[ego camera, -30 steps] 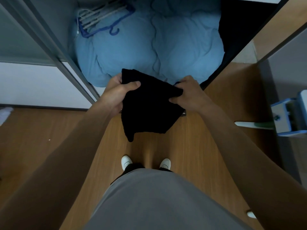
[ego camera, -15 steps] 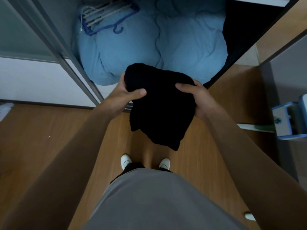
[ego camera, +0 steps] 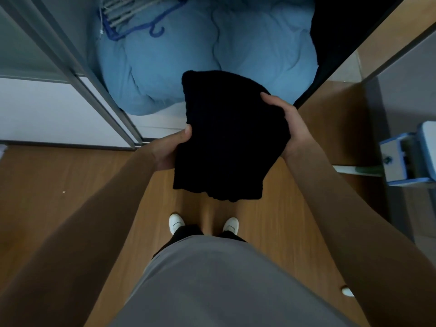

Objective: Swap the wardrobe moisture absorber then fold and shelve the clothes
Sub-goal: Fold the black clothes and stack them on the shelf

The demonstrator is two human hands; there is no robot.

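Above my white shoes (ego camera: 177, 223) at lower centre, my left hand (ego camera: 173, 149) and right hand (ego camera: 289, 123) grip the folded black knitted garment (ego camera: 228, 142) by its two sides at mid-frame. I judge the folding is nearly done. Shelving comes next and calls for a level carry. Beyond, a puffy pale blue quilt (ego camera: 212, 55) fills the wardrobe bottom, with blue and grey plastic hangers (ego camera: 132, 17) on it at upper left. No free shelf shows.

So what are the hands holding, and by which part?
A black garment, bundled up. The left hand grips its left edge with the thumb on top; the right hand grips its upper right edge.
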